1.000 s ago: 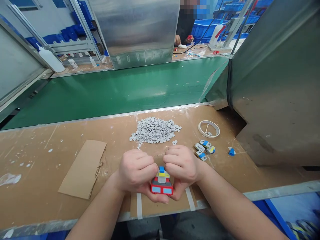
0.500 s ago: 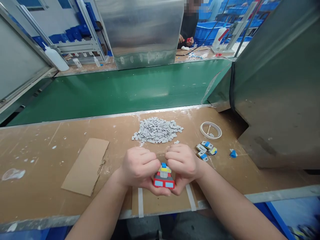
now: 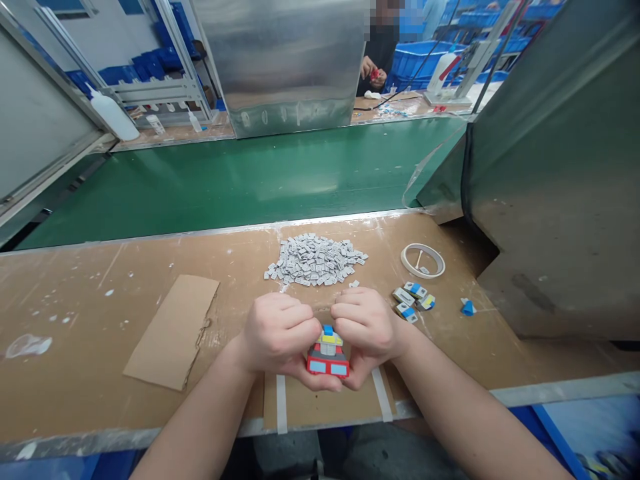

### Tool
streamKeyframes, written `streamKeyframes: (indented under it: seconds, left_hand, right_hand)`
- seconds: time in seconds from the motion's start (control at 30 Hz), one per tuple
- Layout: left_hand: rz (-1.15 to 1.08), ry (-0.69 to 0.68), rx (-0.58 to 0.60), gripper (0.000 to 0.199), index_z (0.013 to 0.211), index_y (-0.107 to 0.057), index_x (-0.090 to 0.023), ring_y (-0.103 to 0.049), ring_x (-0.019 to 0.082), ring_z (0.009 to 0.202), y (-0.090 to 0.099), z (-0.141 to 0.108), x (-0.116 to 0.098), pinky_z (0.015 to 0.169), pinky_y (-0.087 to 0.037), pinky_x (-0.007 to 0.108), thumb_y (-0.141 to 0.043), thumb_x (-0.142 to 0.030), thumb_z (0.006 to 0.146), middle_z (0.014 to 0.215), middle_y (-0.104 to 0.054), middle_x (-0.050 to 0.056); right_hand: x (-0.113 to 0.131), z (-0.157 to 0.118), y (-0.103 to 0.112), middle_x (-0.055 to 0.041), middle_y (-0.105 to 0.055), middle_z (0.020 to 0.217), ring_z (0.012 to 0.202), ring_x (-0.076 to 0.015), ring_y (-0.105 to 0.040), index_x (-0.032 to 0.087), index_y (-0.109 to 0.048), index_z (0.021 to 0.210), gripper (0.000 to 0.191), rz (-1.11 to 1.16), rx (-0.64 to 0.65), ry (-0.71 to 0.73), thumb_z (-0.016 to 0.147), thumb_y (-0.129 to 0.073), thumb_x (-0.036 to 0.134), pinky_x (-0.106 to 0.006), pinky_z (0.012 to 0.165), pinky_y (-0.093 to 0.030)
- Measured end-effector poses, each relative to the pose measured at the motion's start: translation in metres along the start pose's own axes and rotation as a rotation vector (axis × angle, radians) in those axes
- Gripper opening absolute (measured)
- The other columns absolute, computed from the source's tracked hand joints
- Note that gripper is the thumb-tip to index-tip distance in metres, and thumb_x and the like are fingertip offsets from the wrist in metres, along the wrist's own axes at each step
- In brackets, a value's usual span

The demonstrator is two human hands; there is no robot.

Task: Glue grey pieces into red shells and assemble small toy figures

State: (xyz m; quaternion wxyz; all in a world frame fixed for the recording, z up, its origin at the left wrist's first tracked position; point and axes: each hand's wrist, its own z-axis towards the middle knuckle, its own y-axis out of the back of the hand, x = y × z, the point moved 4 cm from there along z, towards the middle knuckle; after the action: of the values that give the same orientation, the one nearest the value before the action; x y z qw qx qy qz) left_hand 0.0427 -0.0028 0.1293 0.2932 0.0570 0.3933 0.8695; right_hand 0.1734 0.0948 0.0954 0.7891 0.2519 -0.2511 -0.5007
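Observation:
Between my two hands is a small toy figure point(image 3: 328, 357), red at its near end with two pale blue panels, and grey, yellow and blue farther up. My left hand point(image 3: 283, 337) grips its left side, fingers curled and thumb beneath. On the opposite side my right hand point(image 3: 365, 333) holds it in the same closed way. The toy's far end and sides are partly hidden by my fingers. Just beyond my hands lies a heap of small light grey pieces point(image 3: 315, 260). Several grey, blue and yellow toy parts point(image 3: 413, 300) lie right of my right hand.
A torn cardboard sheet point(image 3: 173, 333) lies on the left of the brown table. At right are a white tape ring point(image 3: 403, 261) and a blue scrap point(image 3: 468, 307). Beyond runs a green belt point(image 3: 225, 187); a metal panel point(image 3: 295, 67) hangs over it. A co-worker's hands point(image 3: 373, 72) hold something red.
My hands and the toy stay practically in place. Across the belt, the co-worker's hands have moved closer together around the red piece. The view has shifted very slightly.

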Motion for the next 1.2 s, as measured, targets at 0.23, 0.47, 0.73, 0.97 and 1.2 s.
streamKeyframes:
  seconds: [0.23,0.47,0.73,0.97,1.2]
  left_hand:
    - [0.003,0.0,-0.02,0.063,0.06,-0.039,-0.021,-0.027,0.012,0.05,-0.0003,0.0,-0.0002,0.051,-0.018,0.034,-0.053,-0.072,0.096,0.054,-0.035,-0.005]
    - [0.014,0.0,-0.017,0.063,0.061,-0.04,-0.022,-0.028,0.012,0.049,-0.0012,-0.0018,0.0003,0.052,-0.019,0.034,-0.053,-0.074,0.094,0.055,-0.034,-0.005]
    - [0.018,-0.016,-0.026,0.062,0.061,-0.042,-0.022,-0.029,0.011,0.049,-0.0011,-0.0009,-0.0001,0.051,-0.019,0.034,-0.063,-0.073,0.089,0.054,-0.036,-0.005]
    - [0.016,-0.002,-0.035,0.062,0.061,-0.039,-0.022,-0.027,0.011,0.049,-0.0009,-0.0005,-0.0002,0.051,-0.019,0.034,-0.054,-0.07,0.096,0.055,-0.034,-0.005]
    - [0.016,0.004,-0.053,0.061,0.061,-0.038,-0.022,-0.026,0.012,0.049,-0.003,-0.001,0.0022,0.052,-0.018,0.034,-0.056,-0.07,0.095,0.055,-0.032,-0.006]
  right_hand:
    - [0.0,-0.0018,-0.001,0.0059,-0.028,0.064,0.055,-0.0132,-0.025,0.027,-0.025,0.07,0.047,-0.033,0.019,-0.01,0.084,-0.061,0.055,-0.033,0.057,-0.018]
    - [0.0008,0.0022,0.002,0.0056,-0.026,0.065,0.055,-0.0146,-0.023,0.027,-0.027,0.071,0.036,0.061,-0.06,-0.012,0.086,-0.055,0.043,-0.034,0.057,-0.014]
    - [-0.0006,-0.0012,-0.0004,0.006,-0.026,0.065,0.056,-0.0144,-0.022,0.027,-0.027,0.07,0.044,0.024,-0.03,-0.007,0.088,-0.06,0.049,-0.033,0.058,-0.015]
    - [-0.0012,-0.0046,-0.0036,0.0056,-0.026,0.065,0.056,-0.0147,-0.021,0.027,-0.027,0.069,0.048,-0.044,0.024,-0.019,0.088,-0.062,0.053,-0.033,0.058,-0.017]
    - [-0.0024,-0.0028,-0.0024,0.0062,-0.026,0.063,0.054,-0.0136,-0.021,0.027,-0.024,0.069,0.048,-0.017,-0.006,-0.035,0.085,-0.059,0.054,-0.033,0.056,-0.016]
